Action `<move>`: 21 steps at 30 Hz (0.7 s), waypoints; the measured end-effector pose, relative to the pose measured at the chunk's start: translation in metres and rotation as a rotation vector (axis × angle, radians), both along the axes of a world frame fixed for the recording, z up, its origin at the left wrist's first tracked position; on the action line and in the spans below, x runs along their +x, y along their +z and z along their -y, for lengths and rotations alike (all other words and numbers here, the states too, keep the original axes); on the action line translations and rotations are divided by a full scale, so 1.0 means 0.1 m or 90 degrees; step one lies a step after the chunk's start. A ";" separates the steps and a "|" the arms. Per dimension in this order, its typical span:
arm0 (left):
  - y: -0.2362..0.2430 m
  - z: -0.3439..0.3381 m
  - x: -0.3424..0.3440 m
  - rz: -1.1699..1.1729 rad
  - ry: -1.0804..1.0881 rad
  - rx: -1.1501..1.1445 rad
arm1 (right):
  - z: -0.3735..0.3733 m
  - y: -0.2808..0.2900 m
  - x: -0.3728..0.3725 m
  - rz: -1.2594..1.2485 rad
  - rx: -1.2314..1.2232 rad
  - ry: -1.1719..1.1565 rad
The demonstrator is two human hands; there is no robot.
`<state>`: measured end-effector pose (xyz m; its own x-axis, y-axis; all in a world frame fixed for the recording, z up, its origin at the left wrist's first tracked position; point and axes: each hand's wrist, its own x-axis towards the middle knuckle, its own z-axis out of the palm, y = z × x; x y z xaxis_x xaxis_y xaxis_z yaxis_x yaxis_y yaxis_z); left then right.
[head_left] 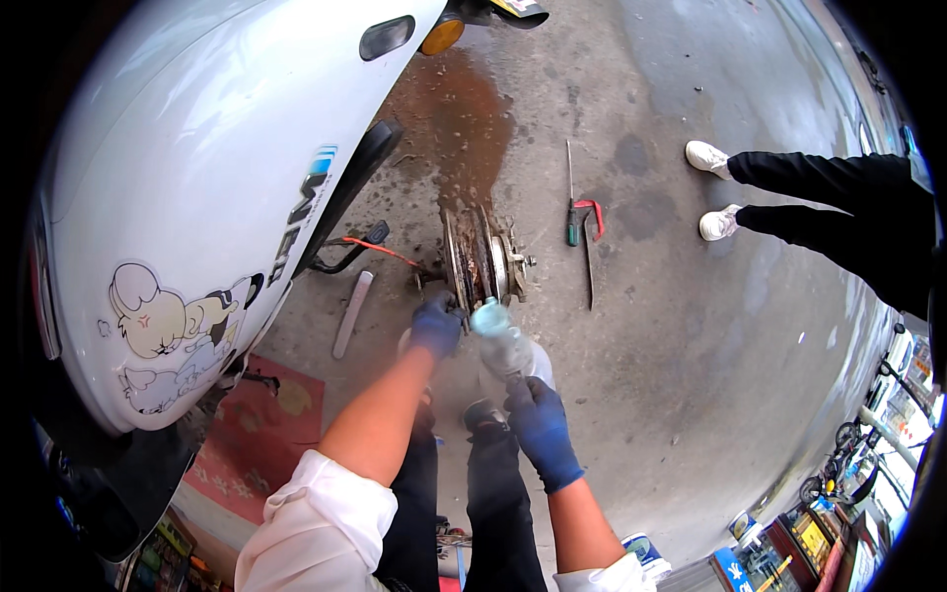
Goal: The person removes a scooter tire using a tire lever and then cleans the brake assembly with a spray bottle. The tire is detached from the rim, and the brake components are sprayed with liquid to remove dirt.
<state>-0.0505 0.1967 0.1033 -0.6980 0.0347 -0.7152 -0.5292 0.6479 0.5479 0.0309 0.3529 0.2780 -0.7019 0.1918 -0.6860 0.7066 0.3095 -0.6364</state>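
While the left hand (437, 327) meets the rusty wheel (472, 259), the right hand (541, 424) holds a clear container (505, 347)

Because the white vehicle (217, 148) crowds the floor's (671, 395) left side, room there looks tight, with a pale bar (353, 314) lying between. The left fingers curl at the wheel's near rim; grip or mere touch, I cannot tell. Standing mid-floor, the wheel is probably heavy, stiff and gritty, best held by its rim. At its near edge, the blurred container looks light, thin-walled, perhaps slippery; the right fingers close around its near end, a sensible hold. Past a screwdriver (572, 222) and red tool (591, 206), room widens rightward to someone's white shoes (706, 158).
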 end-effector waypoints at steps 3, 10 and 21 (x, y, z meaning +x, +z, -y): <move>-0.14 0.04 0.04 0.021 0.007 -0.014 | 0.02 -0.01 -0.02 0.028 0.019 0.003; 0.13 -0.03 -0.02 -0.007 -0.020 -0.006 | -0.07 -0.08 0.02 -0.012 0.050 0.024; 0.17 -0.07 0.17 0.042 0.011 -0.023 | 0.01 0.25 -0.29 0.160 -0.005 -0.062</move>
<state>-0.0336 0.2040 0.1202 -0.6499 -0.0042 -0.7600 -0.5748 0.6569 0.4879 0.0024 0.3518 0.3032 -0.4882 0.2437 -0.8380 0.8687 0.2281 -0.4398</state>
